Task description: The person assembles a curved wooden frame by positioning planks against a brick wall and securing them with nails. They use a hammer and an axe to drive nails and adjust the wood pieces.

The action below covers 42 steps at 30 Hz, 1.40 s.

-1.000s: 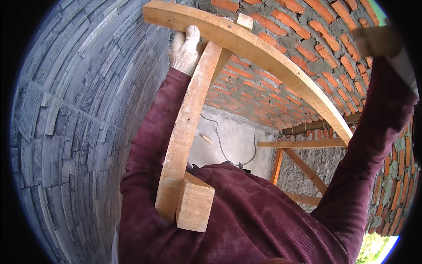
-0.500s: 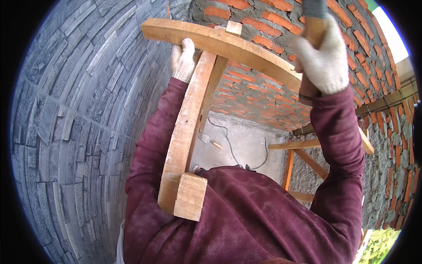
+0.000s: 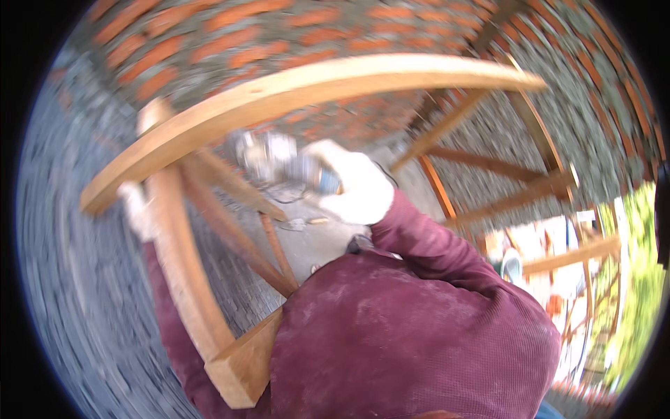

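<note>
Brick wall: red brick wall (image 3: pixel 209 42) fills the upper field; grey block wall (image 3: pixel 63 279) curves down the person's left side. Both blurred.
Person's body: maroon sweater (image 3: pixel 412 335), dusty, occupies the lower centre; both sleeves reach up from it.
Wooden frame: curved wooden frame (image 3: pixel 314 84) arches across the upper middle, joined to an upright wooden post (image 3: pixel 181 272) that runs down to a square block end (image 3: pixel 241 370) beside the chest. Thinner diagonal braces (image 3: pixel 237 237) sit behind the post.
Scaffold: further timber struts (image 3: pixel 502 195) stand to the right, well apart from the held frame.
Right hand: gloved right hand (image 3: pixel 356 185), clenched around a grey metal-headed tool (image 3: pixel 279 157), just below the curved member. The tool's kind cannot be told through the blur.
Left hand: gloved left hand (image 3: pixel 137 209), at the post's left edge, touching it; whether the fingers wrap the post cannot be told.
</note>
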Each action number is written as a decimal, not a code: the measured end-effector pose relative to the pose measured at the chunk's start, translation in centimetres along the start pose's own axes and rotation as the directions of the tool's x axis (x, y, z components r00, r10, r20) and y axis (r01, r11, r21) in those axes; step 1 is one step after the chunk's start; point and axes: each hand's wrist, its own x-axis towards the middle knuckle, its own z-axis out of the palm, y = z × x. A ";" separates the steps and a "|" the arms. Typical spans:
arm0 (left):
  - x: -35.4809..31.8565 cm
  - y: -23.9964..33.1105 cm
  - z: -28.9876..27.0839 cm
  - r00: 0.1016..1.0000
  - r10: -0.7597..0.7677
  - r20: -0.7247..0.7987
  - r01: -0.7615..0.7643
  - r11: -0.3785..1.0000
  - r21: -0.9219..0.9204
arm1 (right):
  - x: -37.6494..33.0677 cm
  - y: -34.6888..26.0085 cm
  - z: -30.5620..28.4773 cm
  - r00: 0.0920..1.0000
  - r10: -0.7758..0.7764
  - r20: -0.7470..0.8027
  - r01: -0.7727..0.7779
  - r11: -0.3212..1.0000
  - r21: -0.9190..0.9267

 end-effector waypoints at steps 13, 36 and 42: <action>-26.0 -5.7 -12.6 0.811 -0.538 0.229 0.380 0.783 0.493 | -35.7 32.6 2.9 -0.105 0.959 0.262 -0.883 0.031 -0.469; -45.7 -9.5 34.6 0.388 -0.643 0.660 0.368 0.765 0.529 | -56.7 36.8 -8.2 -0.143 0.924 0.354 -0.971 -0.061 -0.232; -41.2 -8.8 43.2 0.290 -0.599 0.746 0.578 0.731 0.362 | -61.5 36.0 -6.8 -0.243 0.874 0.421 -0.962 -0.161 -0.222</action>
